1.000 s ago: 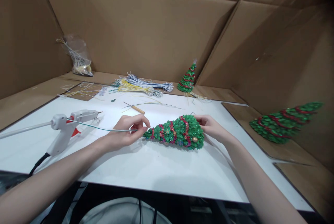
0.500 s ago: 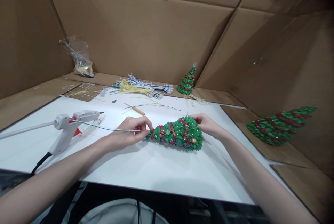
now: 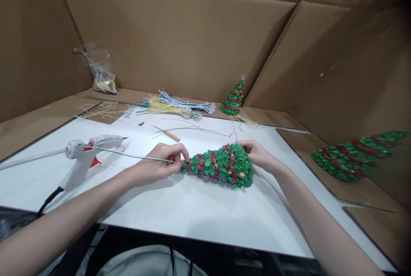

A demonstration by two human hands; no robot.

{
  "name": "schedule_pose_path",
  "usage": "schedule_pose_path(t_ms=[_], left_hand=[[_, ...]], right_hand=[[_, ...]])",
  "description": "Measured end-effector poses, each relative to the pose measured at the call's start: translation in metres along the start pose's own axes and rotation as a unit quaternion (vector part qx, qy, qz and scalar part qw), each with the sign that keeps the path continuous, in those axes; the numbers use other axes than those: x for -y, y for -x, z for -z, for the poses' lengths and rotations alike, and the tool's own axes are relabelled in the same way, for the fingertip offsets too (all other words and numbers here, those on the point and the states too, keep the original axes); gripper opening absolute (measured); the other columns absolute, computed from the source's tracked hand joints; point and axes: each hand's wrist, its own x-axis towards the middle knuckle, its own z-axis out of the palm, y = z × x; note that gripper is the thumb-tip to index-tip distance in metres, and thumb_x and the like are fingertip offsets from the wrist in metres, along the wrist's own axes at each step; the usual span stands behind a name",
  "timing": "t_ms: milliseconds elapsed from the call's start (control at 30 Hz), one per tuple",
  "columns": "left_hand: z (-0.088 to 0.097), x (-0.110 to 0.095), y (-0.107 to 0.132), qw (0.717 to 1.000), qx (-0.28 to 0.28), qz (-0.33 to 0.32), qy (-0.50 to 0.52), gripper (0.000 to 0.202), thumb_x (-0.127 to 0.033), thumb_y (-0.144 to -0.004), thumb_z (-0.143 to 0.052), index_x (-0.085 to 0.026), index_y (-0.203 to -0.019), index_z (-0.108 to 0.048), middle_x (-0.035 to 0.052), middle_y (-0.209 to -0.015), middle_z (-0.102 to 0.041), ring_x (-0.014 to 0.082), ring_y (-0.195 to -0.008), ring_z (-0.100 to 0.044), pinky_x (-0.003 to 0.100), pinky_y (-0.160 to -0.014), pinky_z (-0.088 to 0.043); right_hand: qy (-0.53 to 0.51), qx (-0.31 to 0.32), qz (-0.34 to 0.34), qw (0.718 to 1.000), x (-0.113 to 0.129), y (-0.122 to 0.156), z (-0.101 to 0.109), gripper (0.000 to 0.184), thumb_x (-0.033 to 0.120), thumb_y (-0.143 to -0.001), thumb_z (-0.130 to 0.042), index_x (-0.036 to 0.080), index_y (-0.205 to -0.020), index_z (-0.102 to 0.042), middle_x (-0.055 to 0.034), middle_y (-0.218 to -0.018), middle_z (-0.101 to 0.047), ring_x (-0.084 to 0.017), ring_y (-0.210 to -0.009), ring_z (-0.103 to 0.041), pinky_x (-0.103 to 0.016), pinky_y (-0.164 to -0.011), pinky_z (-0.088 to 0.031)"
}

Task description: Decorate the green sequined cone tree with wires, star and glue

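A small green Christmas tree (image 3: 221,166) with red garlands lies on its side above the white table, tip to the left. My left hand (image 3: 163,160) is closed at the tip, thumb and forefinger pinching a thin green-and-white wire (image 3: 128,154) there. The wire trails left over the hand towards the glue gun. At the wide base, my right hand (image 3: 255,154) is closed on the tree's edge, its fingertips partly hidden behind it. Just above those fingers a thin dark wire loop (image 3: 233,134) sticks up.
On the left stands a white glue gun (image 3: 77,156). An awl (image 3: 171,135) lies behind the hands, before bundles of yellow and blue-white wires (image 3: 180,106). Two more trees, one at the back (image 3: 233,98) and one at right (image 3: 353,158), and a plastic bag (image 3: 102,70) sit near cardboard walls.
The dark wire by my right hand now stands out as a wider, curved loop above the tree's base. Both hands keep their hold, and the view has shifted slightly.
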Motion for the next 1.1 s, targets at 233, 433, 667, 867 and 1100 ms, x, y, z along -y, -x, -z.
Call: schedule_pose_path(t_ms=[233, 433, 667, 867, 1100], left_hand=[[0.0012, -0.0040, -0.0007, 1.000, -0.005, -0.003, -0.006, 0.016, -0.007, -0.081, -0.049, -0.018, -0.088, -0.059, -0.0051, -0.064, -0.056, 0.0074, -0.059, -0.050, 0.019, -0.057, -0.037], [0.0000, -0.0043, -0.0011, 1.000, -0.007, -0.013, -0.017, 0.017, -0.007, -0.081, -0.049, -0.018, -0.088, -0.060, -0.0059, -0.064, -0.054, 0.0063, -0.058, -0.048, 0.018, -0.056, -0.036], [0.0001, -0.0023, -0.0008, 1.000, -0.009, -0.005, -0.020, 0.015, -0.008, -0.081, -0.051, -0.018, -0.088, -0.060, -0.0054, -0.066, -0.056, 0.0070, -0.061, -0.050, 0.019, -0.057, -0.036], [-0.0003, -0.0014, -0.0018, 1.000, -0.015, -0.018, -0.019, 0.020, -0.006, -0.078, -0.049, -0.018, -0.088, -0.061, -0.0051, -0.065, -0.055, 0.0077, -0.061, -0.050, 0.020, -0.058, -0.036], [-0.0030, -0.0031, -0.0046, 1.000, -0.015, -0.006, -0.018, 0.023, -0.003, -0.074, -0.048, -0.019, -0.084, -0.061, -0.0060, -0.063, -0.054, 0.0070, -0.059, -0.048, 0.019, -0.055, -0.035]], right_hand=[[-0.011, -0.014, -0.001, 1.000, 0.0008, 0.0011, -0.0024, 0.015, 0.030, -0.061, -0.071, 0.016, -0.065, -0.068, -0.0006, -0.056, -0.064, -0.019, -0.057, -0.060, -0.026, -0.051, -0.048], [-0.006, -0.029, 0.009, 1.000, -0.0035, 0.0012, -0.0039, 0.015, 0.029, -0.061, -0.069, 0.015, -0.066, -0.067, 0.0001, -0.058, -0.065, -0.017, -0.055, -0.059, -0.025, -0.053, -0.048], [0.009, -0.052, 0.040, 0.998, -0.0032, 0.0028, -0.0050, 0.014, 0.028, -0.062, -0.072, 0.016, -0.070, -0.068, -0.0008, -0.060, -0.065, -0.019, -0.061, -0.061, -0.025, -0.055, -0.049], [0.002, -0.046, 0.045, 0.998, -0.0043, 0.0034, -0.0059, 0.014, 0.028, -0.063, -0.071, 0.016, -0.070, -0.068, -0.0021, -0.064, -0.066, -0.019, -0.064, -0.061, -0.026, -0.057, -0.049], [-0.003, -0.043, 0.042, 0.998, -0.0047, 0.0030, -0.0050, 0.017, 0.033, -0.064, -0.072, 0.016, -0.068, -0.067, -0.0023, -0.061, -0.065, -0.019, -0.061, -0.061, -0.025, -0.054, -0.048]])
